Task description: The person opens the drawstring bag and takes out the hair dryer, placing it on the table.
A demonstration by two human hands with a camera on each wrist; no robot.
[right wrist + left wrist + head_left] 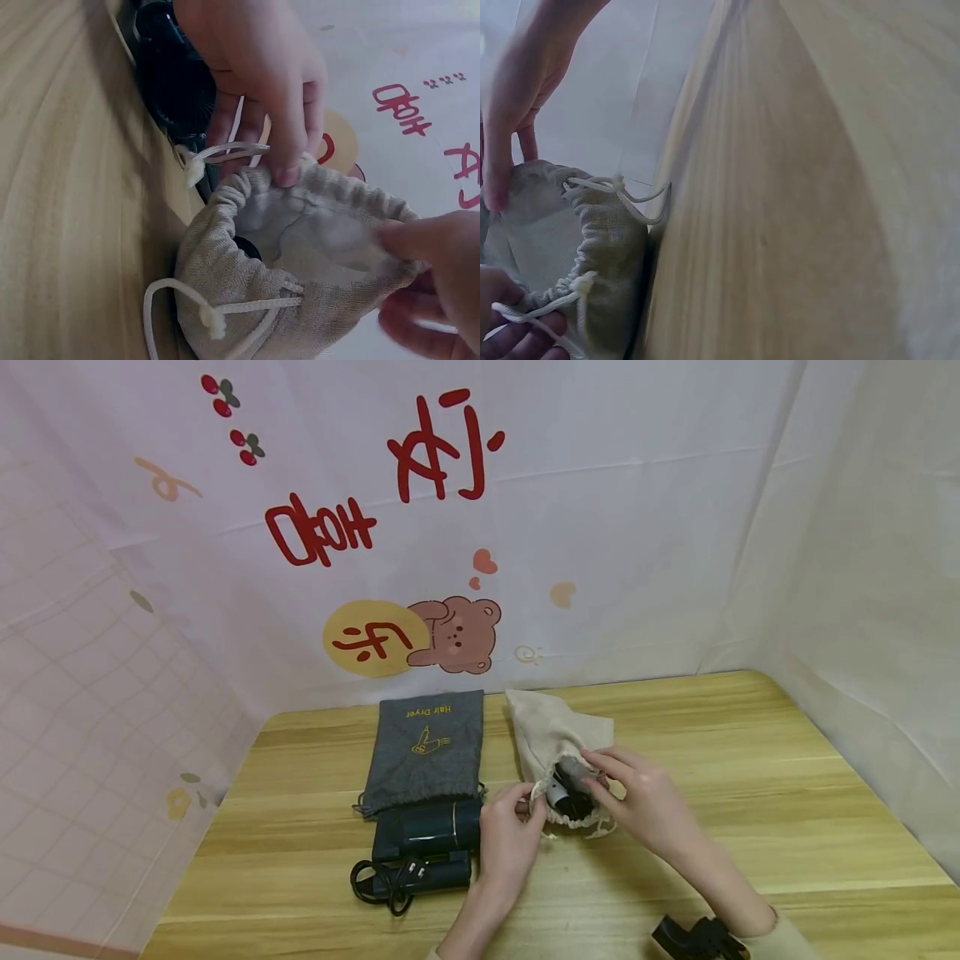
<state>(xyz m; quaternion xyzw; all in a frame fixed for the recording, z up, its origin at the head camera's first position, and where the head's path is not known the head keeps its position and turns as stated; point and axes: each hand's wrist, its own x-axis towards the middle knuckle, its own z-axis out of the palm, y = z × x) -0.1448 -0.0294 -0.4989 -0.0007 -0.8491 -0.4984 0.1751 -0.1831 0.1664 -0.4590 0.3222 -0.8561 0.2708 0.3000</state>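
A beige cloth drawstring bag (551, 727) lies on the table with its gathered mouth held wide. My left hand (512, 835) pinches the left side of the rim near a white cord (236, 154). On the opposite side, my right hand (648, 797) holds the rim between thumb and fingers, as the right wrist view shows with the bag's mouth (322, 225) stretched between both hands. Something grey and black (572, 797) shows inside the opening; its kind is mostly hidden by the cloth.
Left of the bag lies a grey drawstring pouch (427, 747) marked "Hair Dryer". Below it sits a dark blue hair dryer (431, 831) with a black coiled cord (382, 885), partly behind my left hand. A printed cloth (637, 568) hangs behind the wooden table (750, 760).
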